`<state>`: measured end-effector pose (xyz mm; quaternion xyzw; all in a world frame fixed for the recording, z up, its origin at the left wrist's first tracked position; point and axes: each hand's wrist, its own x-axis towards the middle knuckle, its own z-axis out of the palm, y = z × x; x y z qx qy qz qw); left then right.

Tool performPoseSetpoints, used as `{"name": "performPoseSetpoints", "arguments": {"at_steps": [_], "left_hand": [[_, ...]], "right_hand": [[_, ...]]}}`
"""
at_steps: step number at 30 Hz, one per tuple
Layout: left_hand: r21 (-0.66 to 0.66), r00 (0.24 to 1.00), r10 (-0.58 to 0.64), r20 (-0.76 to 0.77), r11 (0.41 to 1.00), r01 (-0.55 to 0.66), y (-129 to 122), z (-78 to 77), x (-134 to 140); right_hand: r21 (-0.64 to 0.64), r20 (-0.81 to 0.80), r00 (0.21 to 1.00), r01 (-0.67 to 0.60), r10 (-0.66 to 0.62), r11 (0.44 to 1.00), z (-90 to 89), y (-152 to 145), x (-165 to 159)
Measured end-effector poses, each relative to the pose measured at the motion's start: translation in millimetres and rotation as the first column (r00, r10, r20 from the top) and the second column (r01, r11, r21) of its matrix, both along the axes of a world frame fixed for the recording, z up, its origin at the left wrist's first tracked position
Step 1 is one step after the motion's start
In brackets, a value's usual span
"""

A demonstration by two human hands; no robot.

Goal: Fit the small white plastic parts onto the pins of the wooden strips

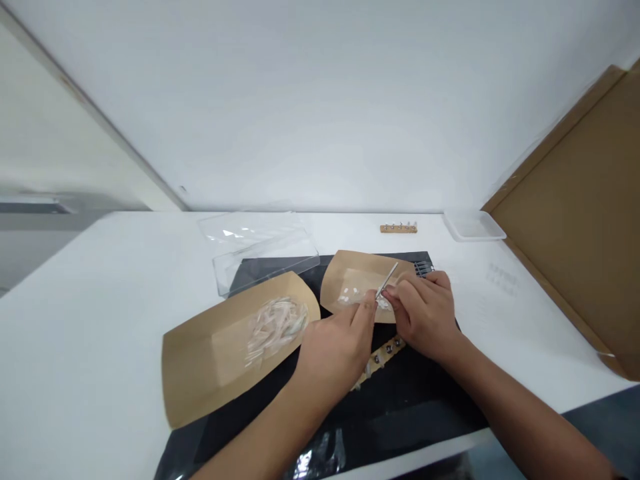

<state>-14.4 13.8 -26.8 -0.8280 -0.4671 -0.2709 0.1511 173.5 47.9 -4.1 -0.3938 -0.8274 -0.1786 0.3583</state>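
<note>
Both hands meet over the small kraft-paper tray (341,267), which holds small clear and white pieces. My left hand (336,345) is closed in a pinch on the lower end of a thin silvery rod (390,276), which slants up to the right. Close beside it, my right hand (429,312) has thumb and fingers pressed together at the rod's lower part; whatever is between them is too small to name. Below the hands lies a tan strip (369,375) with shiny round metal pieces along it, partly hidden by my left hand.
A larger kraft-paper tray (197,357) holds a heap of clear thin strips. Underneath is a black mat (400,413). Behind stand a clear plastic box (260,257), another small strip with metal pieces (399,229) and a translucent lid (475,227). A cardboard box (580,220) borders the right.
</note>
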Motion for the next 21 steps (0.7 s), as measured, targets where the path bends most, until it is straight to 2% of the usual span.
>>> {"name": "performPoseSetpoints", "arguments": {"at_steps": [4,9,13,17,21], "left_hand": [[-0.019,0.999,0.032,0.014,0.999,-0.032,-0.2,-0.7,0.2],[-0.024,0.999,0.039,0.018,0.999,-0.039,0.2,1.0,-1.1],[-0.009,0.996,0.057,0.07,0.998,-0.057,-1.2,4.6,-1.3],[-0.012,0.991,0.06,0.117,0.998,-0.059,-1.9,5.8,-0.2],[-0.042,0.993,0.077,0.085,0.996,-0.074,-0.9,2.5,1.8]], "right_hand": [[0.031,-0.051,0.996,0.068,-0.066,0.997,1.6,2.0,-0.5],[0.004,0.038,0.999,-0.025,0.025,1.0,1.4,1.7,-5.0],[0.039,-0.057,0.998,0.026,-0.024,0.999,0.7,3.0,-6.2],[0.01,-0.083,0.995,-0.046,0.047,0.999,1.9,2.5,-4.0],[-0.007,-0.178,0.984,-0.01,0.009,1.0,4.0,3.5,-1.4]]}}
